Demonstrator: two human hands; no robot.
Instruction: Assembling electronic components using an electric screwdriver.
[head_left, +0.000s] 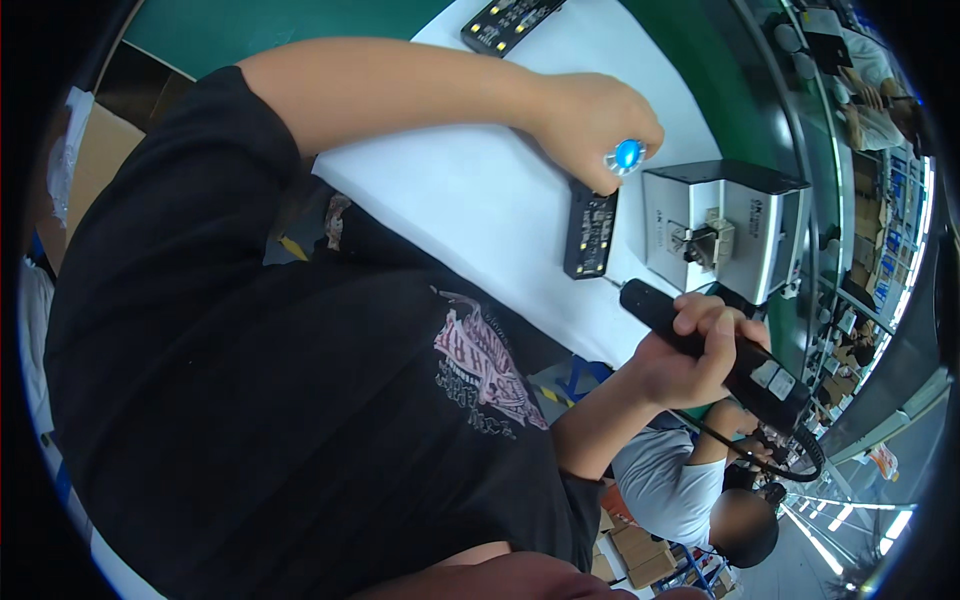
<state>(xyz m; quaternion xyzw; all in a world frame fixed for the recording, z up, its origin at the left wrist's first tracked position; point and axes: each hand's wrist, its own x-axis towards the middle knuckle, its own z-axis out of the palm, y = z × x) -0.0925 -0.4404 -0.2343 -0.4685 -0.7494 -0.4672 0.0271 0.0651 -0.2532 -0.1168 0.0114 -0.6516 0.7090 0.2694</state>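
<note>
My left hand (585, 115) is closed at the upper middle, around something whose round, bright blue end (627, 155) with a clear rim shows at the fingers. The rest of that item is hidden. Just below the fingers lies a black circuit board (592, 232) with small yellowish squares, on a white work surface (480, 190); the hand covers its far end. My right hand (705, 345) grips a black electric screwdriver (765, 385) with a cable at its back. Its thin bit points at the board's near end; whether they touch I cannot tell.
A silver and black box-shaped device (725, 225) stands right of the board, with a small metal mechanism on its front. Another similar black board (508, 22) lies at the top. A person in a light shirt (670, 480) sits at lower right, near cardboard boxes (640, 553).
</note>
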